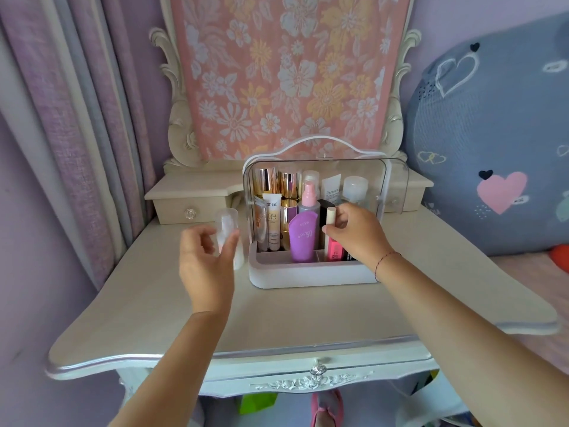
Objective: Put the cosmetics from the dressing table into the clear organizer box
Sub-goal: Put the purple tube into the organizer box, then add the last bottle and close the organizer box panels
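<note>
A clear organizer box (311,274) is sitting near the back middle of the pale dressing table (308,315), with its see-through lid (397,183) swung up and open. The right hand (354,232) is reaching into the front right part of the box and pinching a slim cream-colored stick (330,216) upright between thumb and fingertips, just above a pink tube (334,249) that is standing in the front compartment. The left hand (204,257) is hovering just left of the box with its fingers spread and loosely curled, nearly around a clear plastic bottle (228,224) that is standing on the table beside the box; motion blur is making it impossible to tell whether the fingers are actually gripping the bottle or only touching it. Inside the box, a purple SPF 50 tube (303,237) is standing at the front center, a BB cream tube (272,224) is standing to its left, a pink spray bottle (308,198) is rising behind them, and gold-capped bottles (271,180) are lining the back left. A floral pink cloth (283,72) is hanging over the mirror behind the table.
</note>
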Available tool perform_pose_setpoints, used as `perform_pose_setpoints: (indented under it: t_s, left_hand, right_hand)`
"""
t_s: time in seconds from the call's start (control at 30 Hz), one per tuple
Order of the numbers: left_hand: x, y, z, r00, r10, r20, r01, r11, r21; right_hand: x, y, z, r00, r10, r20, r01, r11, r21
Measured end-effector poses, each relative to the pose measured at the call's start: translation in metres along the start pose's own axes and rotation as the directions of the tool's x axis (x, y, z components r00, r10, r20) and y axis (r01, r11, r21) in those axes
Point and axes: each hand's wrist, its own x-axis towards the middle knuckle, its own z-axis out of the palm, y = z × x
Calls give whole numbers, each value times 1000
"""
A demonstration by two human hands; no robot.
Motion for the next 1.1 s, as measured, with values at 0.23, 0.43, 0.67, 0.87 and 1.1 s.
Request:
perform_pose_setpoints:
  t_s: [0.23, 0.43, 0.67, 0.87, 1.1]
  left_hand:
    - [21, -48, -5, 933, -278, 227, 266, 960, 82]
    - [32, -72, 3, 752, -368, 547, 367, 923, 116]
    - [29, -59, 5, 770, -336, 543, 343, 935, 93]
    - [21, -30, -19, 851, -198, 487, 238, 971, -22]
    - [-1, 13, -19, 844, -91, 528, 146, 987, -63]
  right_hand:
    - [-4, 0, -3, 1000, 14, -10, -13, 999, 30]
    - [-6, 2, -6, 999, 26, -23, -25, 998, 56]
    - [-20, 9, -12, 990, 26, -140, -17, 998, 61]
    - [-45, -16, -12, 947, -116, -300, 164, 977, 139]
    - [-40, -89, -8, 933, -315, 174, 263, 927, 269]
